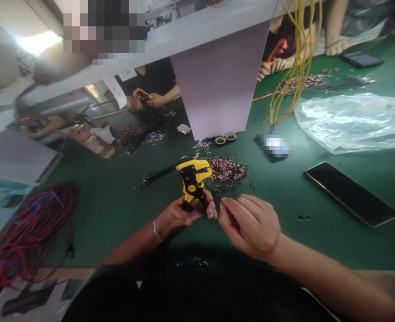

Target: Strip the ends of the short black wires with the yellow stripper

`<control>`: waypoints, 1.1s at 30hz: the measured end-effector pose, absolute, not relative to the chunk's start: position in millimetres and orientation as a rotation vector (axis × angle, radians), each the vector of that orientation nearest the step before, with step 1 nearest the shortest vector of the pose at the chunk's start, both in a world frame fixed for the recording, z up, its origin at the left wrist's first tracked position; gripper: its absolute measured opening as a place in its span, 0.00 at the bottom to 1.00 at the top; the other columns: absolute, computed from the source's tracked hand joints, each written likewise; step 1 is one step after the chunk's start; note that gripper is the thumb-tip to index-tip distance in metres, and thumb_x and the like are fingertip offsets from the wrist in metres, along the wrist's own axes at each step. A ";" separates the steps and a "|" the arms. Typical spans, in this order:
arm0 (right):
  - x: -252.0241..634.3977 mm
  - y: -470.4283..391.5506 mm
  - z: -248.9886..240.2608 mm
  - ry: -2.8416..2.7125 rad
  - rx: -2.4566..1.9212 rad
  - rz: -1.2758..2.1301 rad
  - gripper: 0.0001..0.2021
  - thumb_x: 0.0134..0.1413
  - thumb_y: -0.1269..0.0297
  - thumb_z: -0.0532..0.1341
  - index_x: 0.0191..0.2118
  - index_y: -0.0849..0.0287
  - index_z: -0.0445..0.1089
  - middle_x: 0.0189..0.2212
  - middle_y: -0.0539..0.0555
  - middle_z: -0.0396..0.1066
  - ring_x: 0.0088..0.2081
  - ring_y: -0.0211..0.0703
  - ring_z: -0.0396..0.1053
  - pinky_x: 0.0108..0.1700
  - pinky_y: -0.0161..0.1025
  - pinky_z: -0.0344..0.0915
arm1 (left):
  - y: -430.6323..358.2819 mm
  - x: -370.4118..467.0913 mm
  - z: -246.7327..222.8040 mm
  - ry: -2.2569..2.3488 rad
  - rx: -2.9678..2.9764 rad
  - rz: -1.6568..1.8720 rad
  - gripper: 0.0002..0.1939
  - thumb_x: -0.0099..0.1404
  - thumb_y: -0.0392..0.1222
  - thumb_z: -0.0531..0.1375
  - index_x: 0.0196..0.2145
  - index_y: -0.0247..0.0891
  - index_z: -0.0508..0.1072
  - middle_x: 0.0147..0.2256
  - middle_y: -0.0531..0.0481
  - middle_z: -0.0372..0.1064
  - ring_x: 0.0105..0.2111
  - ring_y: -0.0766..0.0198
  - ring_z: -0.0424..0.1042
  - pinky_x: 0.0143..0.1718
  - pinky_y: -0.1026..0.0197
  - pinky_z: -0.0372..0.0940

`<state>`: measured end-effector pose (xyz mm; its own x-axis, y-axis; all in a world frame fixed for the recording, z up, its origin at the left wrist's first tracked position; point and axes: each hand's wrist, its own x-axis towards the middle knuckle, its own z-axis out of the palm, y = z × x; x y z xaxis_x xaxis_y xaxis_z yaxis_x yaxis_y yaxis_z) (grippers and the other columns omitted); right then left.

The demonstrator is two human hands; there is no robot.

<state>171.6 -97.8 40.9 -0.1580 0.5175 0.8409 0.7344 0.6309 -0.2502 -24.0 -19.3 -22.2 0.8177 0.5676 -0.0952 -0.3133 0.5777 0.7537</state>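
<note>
The phone at right has a smooth, glossy black face — its rim looks metallic. Yellow-and-black wire strippers near the centre look like plastic, fairly matt. The bag at upper right is clear, wrinkled plastic — shiny along its creases.

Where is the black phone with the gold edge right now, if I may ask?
The black phone lies toward the right on the green table, below the clear plastic bag.

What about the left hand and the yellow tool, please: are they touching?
Touching: the head view shows the left hand gripping the yellow tool by its handle.
</note>
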 end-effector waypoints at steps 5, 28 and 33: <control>171.9 -98.7 42.6 -1.821 -1.008 -0.254 0.07 0.61 0.77 0.57 0.34 0.62 0.69 0.19 0.50 0.68 0.21 0.39 0.59 0.25 0.39 0.61 | -19.8 -23.2 -19.0 0.360 0.816 0.504 0.29 0.35 0.40 0.76 0.38 0.37 0.76 0.32 0.47 0.71 0.35 0.59 0.70 0.43 0.56 0.67; 162.5 -100.3 39.2 -1.855 -1.042 -0.232 0.09 0.59 0.78 0.60 0.28 0.61 0.69 0.17 0.48 0.65 0.19 0.37 0.59 0.23 0.40 0.60 | -29.2 -23.5 -5.5 0.482 0.971 0.541 0.29 0.40 0.33 0.74 0.43 0.36 0.76 0.34 0.48 0.72 0.37 0.59 0.71 0.45 0.57 0.64; 163.8 -99.2 39.6 -1.826 -1.043 -0.180 0.15 0.60 0.78 0.56 0.24 0.56 0.65 0.15 0.45 0.60 0.19 0.36 0.55 0.23 0.39 0.57 | -25.8 -24.0 0.9 0.504 1.048 0.531 0.24 0.43 0.37 0.74 0.41 0.34 0.76 0.33 0.47 0.70 0.35 0.60 0.69 0.42 0.58 0.65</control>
